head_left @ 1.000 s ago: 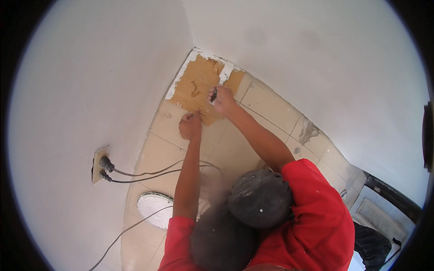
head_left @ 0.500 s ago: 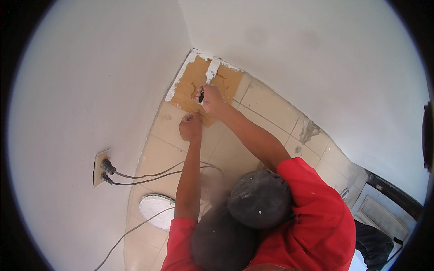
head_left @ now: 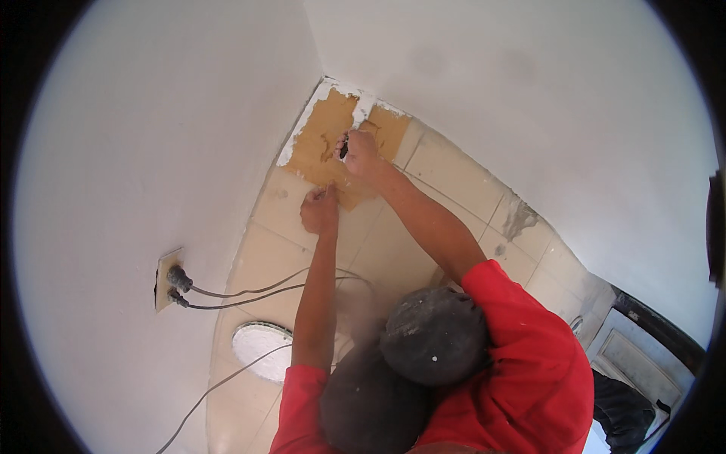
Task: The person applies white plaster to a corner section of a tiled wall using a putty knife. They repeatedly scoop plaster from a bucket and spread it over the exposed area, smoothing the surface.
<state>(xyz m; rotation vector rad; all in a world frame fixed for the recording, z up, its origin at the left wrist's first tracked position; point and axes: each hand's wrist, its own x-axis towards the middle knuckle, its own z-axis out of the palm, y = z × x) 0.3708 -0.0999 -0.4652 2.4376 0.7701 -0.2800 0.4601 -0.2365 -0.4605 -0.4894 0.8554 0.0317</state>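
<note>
- Head view: my right hand [head_left: 358, 151] is closed around the dark handle of a flat-bladed scraper [head_left: 364, 111], which shows between my curled fingers.
- The scraper's pale blade juts out ahead of that fist, away from my body. Its long axis slants up and slightly rightward, running from my grip toward the foot of the right-hand wall [head_left: 491, 91].
- Where the blade ends, white filler-like material lies along the wall's foot, and the two whites merge; I cannot tell whether the tip touches the wall itself.
- Below the scraper lies the torn brown sheet [head_left: 314, 144], spread over the floor tiles [head_left: 446, 174] in the corner. My right fist is over its right half, the corner itself beyond and to the left.
- My left hand [head_left: 319, 212] is at the sheet's near edge, fingers curled, one fingertip at the brown margin. Whether I pinch the sheet or merely rest on it, I cannot tell.
- Of my two hands, the right is nearer the wall and has the tool; the left sits closer to me and left of it, apart from the scraper.
- A ragged white band [head_left: 302, 127] follows the sheet's left border, beside the left-hand wall [head_left: 166, 136], well apart from the blade.
</note>
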